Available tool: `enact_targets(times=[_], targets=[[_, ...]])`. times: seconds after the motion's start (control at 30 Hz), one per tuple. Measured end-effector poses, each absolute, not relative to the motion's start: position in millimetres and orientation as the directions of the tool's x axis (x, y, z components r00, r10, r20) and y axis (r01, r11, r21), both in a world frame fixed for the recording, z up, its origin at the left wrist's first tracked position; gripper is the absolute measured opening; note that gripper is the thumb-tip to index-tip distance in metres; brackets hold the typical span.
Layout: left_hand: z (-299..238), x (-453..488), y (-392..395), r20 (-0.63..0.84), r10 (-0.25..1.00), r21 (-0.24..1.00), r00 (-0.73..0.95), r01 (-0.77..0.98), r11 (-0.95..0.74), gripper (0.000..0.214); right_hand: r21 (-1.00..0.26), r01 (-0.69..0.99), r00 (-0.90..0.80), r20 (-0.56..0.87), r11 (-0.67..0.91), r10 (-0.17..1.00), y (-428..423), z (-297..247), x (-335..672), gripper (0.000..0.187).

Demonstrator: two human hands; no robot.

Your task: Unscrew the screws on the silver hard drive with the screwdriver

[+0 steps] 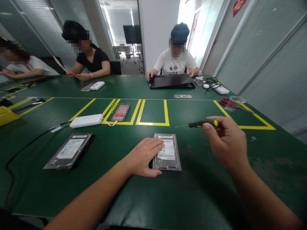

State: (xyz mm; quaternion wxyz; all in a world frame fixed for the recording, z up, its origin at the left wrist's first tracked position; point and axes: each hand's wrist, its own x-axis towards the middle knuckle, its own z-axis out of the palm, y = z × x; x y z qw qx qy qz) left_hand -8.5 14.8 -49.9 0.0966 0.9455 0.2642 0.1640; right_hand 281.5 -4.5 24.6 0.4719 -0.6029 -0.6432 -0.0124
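While the left hand (144, 156) is lying flat on the left edge of the hard drive (167, 156), fingers loosely spread and clasping nothing, I am logging the drive as sitting label-up on the green desk (192, 198), close in front of the body and on the near side of the yellow tape boxes (153, 123). Its long axis is running away from me, with the label towards the far end and the rounded casing towards the near end. I am judging it dense and rigid: a metal case, heavy for its outline, smooth on top and likely to slide on the desk mat unless pressed down. It looks shock-sensitive, so I would be taking it by the two long side edges, not by the lid or the underside. The right hand (226, 143) is hovering to the right of the drive and clear of it, pinching a small screwdriver (202, 124) between thumb and fingertips near its yellow cap. The tool is lying almost level, with its long axis crosswise, the thin blade pointing left and the cap pointing right. I am reading it as light, stiff and easy to roll in the fingers. A second drive (69, 150) is lying well to the left, with a white box (86, 120) beyond it.
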Motion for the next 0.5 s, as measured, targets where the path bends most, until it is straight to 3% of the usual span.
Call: enact_targets(times=[0.23,0.5], targets=[[-50.7,-5.4,16.9,0.276,0.543,0.270,0.793,0.479,-0.836,0.091,-0.779,0.431,0.168,0.565,0.455,0.808,5.1,52.4,254.3,0.025],[-54.0,-5.3,19.3,0.279,0.543,0.276,0.792,0.476,-0.835,0.091,-0.786,0.359,-0.004,0.538,0.503,0.843,9.7,85.4,228.8,0.025]])
